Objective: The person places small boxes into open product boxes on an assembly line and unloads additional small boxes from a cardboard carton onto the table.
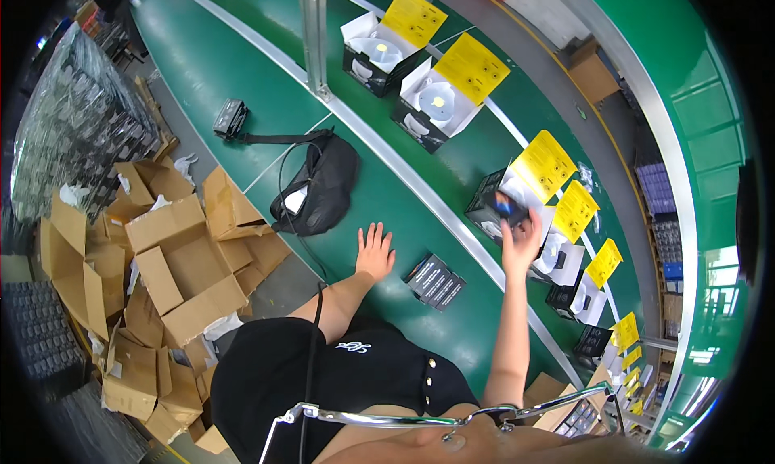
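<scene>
My left hand (375, 252) lies flat on the green work surface (387, 311), fingers spread and nothing in it. Beside it, to the right, is a small black box (435, 282) with white print. My right hand (523, 244) reaches over an open product box (488, 204) with a raised yellow flap (543, 166). Its fingers are closed on a small dark packet (508, 208) with a blue and orange patch. The packet is blurred and partly covered by the hand. Whether it touches the box's contents, I cannot tell.
Similar open boxes (437, 102) with yellow flaps line the belt beyond a metal rail (404, 181). A black bag (327, 186) and a small dark device (231, 119) lie at the far left. Empty cartons (190, 258) are piled left of the table; a metal post (312, 36) rises ahead.
</scene>
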`<state>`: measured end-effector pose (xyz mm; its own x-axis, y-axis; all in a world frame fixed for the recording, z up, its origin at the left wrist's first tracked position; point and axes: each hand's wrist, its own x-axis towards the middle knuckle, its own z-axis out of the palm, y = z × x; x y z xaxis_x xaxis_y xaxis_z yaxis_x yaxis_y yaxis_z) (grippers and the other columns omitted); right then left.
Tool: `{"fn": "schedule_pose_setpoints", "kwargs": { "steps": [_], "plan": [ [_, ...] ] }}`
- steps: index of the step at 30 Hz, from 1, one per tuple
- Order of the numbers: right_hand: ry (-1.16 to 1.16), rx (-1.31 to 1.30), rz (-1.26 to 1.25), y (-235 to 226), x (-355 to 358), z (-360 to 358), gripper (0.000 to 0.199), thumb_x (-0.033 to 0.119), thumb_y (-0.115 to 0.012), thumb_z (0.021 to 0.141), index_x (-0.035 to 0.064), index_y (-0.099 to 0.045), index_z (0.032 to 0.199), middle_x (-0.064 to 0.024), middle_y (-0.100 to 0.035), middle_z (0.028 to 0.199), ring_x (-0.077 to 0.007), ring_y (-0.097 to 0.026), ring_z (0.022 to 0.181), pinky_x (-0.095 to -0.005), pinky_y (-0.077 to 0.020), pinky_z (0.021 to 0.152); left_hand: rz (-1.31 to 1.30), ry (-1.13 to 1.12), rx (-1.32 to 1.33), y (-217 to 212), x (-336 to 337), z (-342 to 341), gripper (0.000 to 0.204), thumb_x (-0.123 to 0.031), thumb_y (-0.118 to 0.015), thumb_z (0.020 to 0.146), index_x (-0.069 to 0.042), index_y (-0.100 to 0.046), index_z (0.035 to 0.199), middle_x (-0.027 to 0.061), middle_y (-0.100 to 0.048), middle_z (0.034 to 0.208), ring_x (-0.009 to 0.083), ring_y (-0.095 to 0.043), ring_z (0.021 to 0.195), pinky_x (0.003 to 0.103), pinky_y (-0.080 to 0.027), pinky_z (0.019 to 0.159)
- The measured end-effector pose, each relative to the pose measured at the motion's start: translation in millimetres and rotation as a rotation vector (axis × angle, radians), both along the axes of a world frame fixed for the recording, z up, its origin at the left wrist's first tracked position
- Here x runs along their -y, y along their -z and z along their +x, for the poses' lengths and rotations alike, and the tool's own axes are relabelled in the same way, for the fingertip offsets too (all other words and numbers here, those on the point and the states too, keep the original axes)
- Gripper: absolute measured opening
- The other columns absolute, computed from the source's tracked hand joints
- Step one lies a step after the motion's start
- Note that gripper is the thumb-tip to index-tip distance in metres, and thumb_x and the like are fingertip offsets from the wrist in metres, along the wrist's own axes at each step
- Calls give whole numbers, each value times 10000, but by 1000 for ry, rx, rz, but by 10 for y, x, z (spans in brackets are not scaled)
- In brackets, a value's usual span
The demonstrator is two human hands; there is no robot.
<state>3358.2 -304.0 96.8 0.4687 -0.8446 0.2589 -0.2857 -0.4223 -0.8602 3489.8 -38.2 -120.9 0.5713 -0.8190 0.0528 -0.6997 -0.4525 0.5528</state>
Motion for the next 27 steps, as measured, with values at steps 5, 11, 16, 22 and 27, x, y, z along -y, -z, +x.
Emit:
{"fn": "schedule_pose_setpoints", "kwargs": {
  "steps": [5,11,16,22,27],
  "plan": [
    [-84,-53,-45,-40,876,1504,655,121,-806,771,5,-489,1332,-159,-585,1203,-278,-612,1076,-374,-531,919,13,5,5,43,1,95,553,-310,-588,885,-37,-490,1356,241,-327,1511,419,-257,1424,641,-136,1158],
    [-232,-1043,-621,236,1296,2602,527,237,-777,714,41,-637,1182,-153,-674,1151,-322,-609,1122,-503,-405,1035,32,-14,-7,131,29,205,550,-306,-592,877,-39,-499,1348,242,-338,1507,421,-263,1424,644,-138,1154],
    [-282,-1384,-638,843,1457,2935,306,166,-681,741,98,-736,1034,-112,-709,1100,-282,-601,1169,-588,-243,1149,18,-15,-17,205,99,317,548,-318,-588,879,-41,-506,1344,237,-334,1512,415,-262,1426,637,-140,1158],
    [-289,-1501,-556,931,1469,2954,298,212,-700,744,102,-732,1020,-100,-722,1076,-280,-639,1127,-548,-250,1143,6,-47,-14,113,81,496,534,-290,-618,863,-45,-509,1325,241,-356,1490,423,-287,1406,633,-166,1153],
    [-258,-1497,-683,1248,1609,2860,349,247,-725,733,101,-698,1048,-117,-723,1066,-289,-645,1119,-509,-298,1120,32,-42,-33,-3,-6,557,525,-306,-600,875,-57,-514,1330,226,-347,1504,410,-276,1420,623,-163,1160]
  ]
}}
